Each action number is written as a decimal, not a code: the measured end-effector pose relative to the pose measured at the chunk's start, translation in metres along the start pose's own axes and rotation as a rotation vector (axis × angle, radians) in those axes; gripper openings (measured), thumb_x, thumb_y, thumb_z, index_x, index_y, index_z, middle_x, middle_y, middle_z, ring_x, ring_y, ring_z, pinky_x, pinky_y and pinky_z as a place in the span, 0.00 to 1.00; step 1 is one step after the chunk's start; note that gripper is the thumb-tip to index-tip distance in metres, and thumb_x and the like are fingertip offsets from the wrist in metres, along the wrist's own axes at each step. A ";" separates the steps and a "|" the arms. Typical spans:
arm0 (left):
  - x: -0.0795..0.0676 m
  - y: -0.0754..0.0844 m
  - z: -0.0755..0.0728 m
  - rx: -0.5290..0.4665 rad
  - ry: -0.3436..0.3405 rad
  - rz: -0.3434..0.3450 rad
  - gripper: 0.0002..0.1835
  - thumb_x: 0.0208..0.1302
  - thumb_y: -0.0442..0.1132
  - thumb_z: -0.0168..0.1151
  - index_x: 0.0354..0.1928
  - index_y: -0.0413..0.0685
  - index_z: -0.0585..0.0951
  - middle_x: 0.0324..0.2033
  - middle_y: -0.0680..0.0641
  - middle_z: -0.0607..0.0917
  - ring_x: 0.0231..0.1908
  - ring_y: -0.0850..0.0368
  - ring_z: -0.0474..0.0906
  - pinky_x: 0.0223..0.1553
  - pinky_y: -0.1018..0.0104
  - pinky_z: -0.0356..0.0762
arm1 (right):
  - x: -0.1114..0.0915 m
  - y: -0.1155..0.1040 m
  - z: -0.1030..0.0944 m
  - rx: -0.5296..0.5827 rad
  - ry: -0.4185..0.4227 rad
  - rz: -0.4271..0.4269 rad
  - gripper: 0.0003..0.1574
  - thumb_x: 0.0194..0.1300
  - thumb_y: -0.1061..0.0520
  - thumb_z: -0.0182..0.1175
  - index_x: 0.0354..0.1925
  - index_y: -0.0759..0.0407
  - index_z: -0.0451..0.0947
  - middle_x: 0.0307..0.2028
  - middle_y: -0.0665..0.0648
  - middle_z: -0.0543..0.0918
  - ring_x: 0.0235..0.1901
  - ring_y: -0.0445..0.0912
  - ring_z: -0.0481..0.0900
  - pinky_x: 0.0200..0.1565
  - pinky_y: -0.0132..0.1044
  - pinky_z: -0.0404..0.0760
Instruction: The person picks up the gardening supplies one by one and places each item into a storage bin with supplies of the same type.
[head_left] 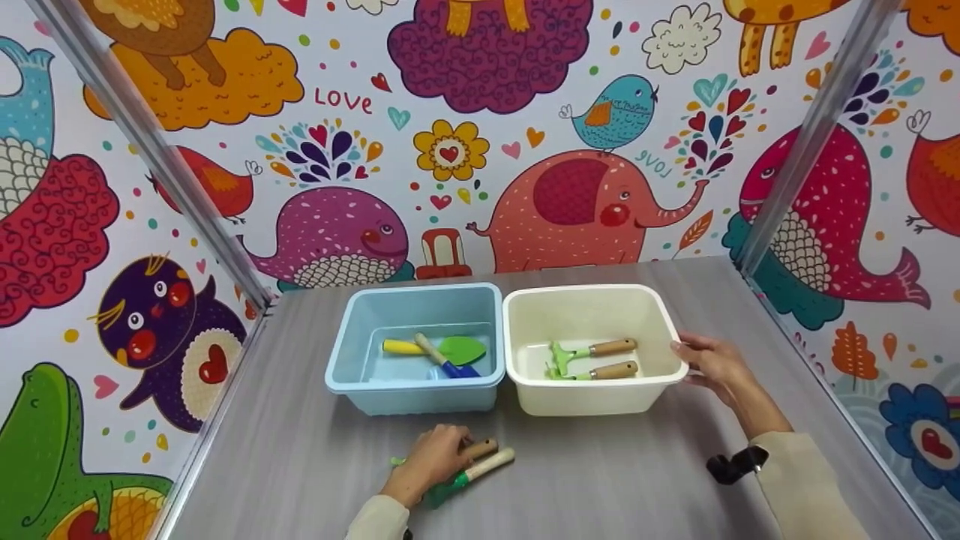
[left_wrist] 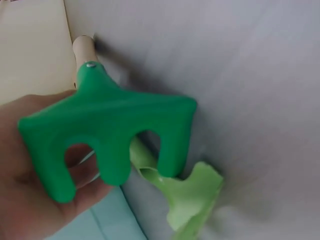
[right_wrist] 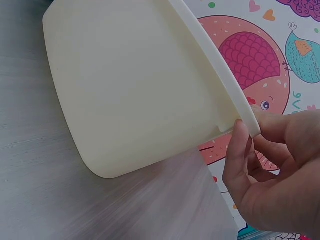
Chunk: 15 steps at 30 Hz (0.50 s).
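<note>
My left hand [head_left: 435, 457] grips a light-green garden tool with a brown wooden handle [head_left: 480, 448] in front of the boxes. Right beside it is a green hand rake [left_wrist: 105, 115] with a pale wooden handle, its head across the palm side of the hand; I cannot tell whether the fingers hold it too. In the left wrist view the light-green tool's head [left_wrist: 195, 197] shows beyond the rake's tines. My right hand [head_left: 716, 364] pinches the right rim of the cream box [right_wrist: 130, 90], thumb on one side and fingers on the other.
Two light-green tools with wooden handles [head_left: 615, 346] lie in the cream box. Close against its left side stands a light blue box [head_left: 416, 386], holding a yellow-handled green trowel [head_left: 463, 349] and a blue tool with a wooden handle [head_left: 431, 349]. Printed walls [head_left: 450, 90] enclose the grey table [head_left: 585, 480].
</note>
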<state>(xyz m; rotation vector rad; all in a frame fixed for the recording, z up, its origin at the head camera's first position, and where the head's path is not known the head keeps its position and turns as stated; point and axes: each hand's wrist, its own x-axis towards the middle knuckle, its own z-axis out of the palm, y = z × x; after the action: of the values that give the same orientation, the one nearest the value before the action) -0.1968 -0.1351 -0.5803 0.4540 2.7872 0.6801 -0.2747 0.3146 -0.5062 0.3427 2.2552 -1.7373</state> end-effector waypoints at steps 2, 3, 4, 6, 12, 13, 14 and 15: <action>0.003 0.001 -0.001 0.002 -0.024 -0.006 0.12 0.59 0.38 0.70 0.44 0.42 0.86 0.40 0.46 0.90 0.41 0.51 0.86 0.46 0.50 0.83 | 0.001 0.000 -0.001 0.001 -0.006 0.007 0.44 0.71 0.43 0.60 0.74 0.63 0.60 0.44 0.46 0.82 0.40 0.40 0.81 0.40 0.32 0.85; 0.004 0.001 -0.002 -0.001 -0.036 -0.010 0.13 0.59 0.37 0.70 0.45 0.42 0.86 0.41 0.45 0.90 0.42 0.51 0.85 0.46 0.50 0.83 | 0.001 0.000 -0.001 0.002 -0.008 0.009 0.44 0.71 0.43 0.60 0.74 0.63 0.60 0.45 0.46 0.82 0.40 0.40 0.81 0.41 0.32 0.85; 0.005 0.002 -0.002 -0.002 -0.043 -0.008 0.13 0.58 0.37 0.71 0.45 0.41 0.86 0.41 0.45 0.90 0.42 0.51 0.85 0.46 0.50 0.83 | 0.001 0.000 -0.001 0.003 -0.011 0.010 0.44 0.71 0.43 0.60 0.74 0.63 0.60 0.45 0.46 0.82 0.40 0.40 0.81 0.41 0.32 0.86; 0.006 0.002 -0.004 -0.003 -0.053 -0.002 0.15 0.56 0.35 0.71 0.46 0.41 0.86 0.42 0.45 0.89 0.41 0.51 0.85 0.46 0.50 0.83 | 0.001 0.000 -0.001 0.005 -0.014 0.010 0.45 0.71 0.43 0.60 0.74 0.64 0.59 0.45 0.46 0.82 0.40 0.39 0.81 0.41 0.32 0.86; 0.008 0.005 -0.006 0.021 -0.070 0.026 0.17 0.53 0.33 0.73 0.47 0.40 0.85 0.42 0.44 0.89 0.41 0.53 0.84 0.46 0.52 0.83 | 0.000 0.000 -0.001 0.000 -0.004 0.006 0.45 0.71 0.43 0.60 0.75 0.63 0.59 0.47 0.47 0.82 0.40 0.39 0.81 0.41 0.31 0.85; 0.009 0.006 -0.007 0.029 -0.069 0.033 0.17 0.53 0.32 0.73 0.47 0.40 0.85 0.42 0.44 0.89 0.41 0.53 0.84 0.46 0.52 0.83 | 0.000 0.000 0.000 -0.003 0.001 0.007 0.44 0.71 0.43 0.59 0.75 0.63 0.59 0.48 0.48 0.82 0.40 0.39 0.81 0.41 0.31 0.85; 0.009 0.007 -0.007 0.034 -0.070 0.034 0.18 0.53 0.32 0.73 0.47 0.39 0.85 0.42 0.44 0.89 0.41 0.53 0.84 0.46 0.52 0.83 | 0.000 0.000 0.000 -0.004 0.002 0.006 0.44 0.71 0.43 0.59 0.75 0.63 0.59 0.49 0.50 0.82 0.40 0.40 0.81 0.41 0.31 0.85; 0.009 0.007 -0.007 0.041 -0.070 0.038 0.18 0.53 0.31 0.74 0.48 0.39 0.85 0.43 0.44 0.89 0.41 0.52 0.84 0.47 0.52 0.83 | 0.000 0.001 0.000 -0.007 0.004 0.005 0.44 0.71 0.42 0.59 0.75 0.63 0.60 0.51 0.51 0.82 0.40 0.40 0.80 0.42 0.31 0.85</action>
<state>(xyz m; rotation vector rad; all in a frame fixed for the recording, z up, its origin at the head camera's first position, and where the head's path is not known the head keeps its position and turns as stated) -0.2057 -0.1283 -0.5724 0.5291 2.7370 0.6044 -0.2742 0.3150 -0.5065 0.3510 2.2606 -1.7279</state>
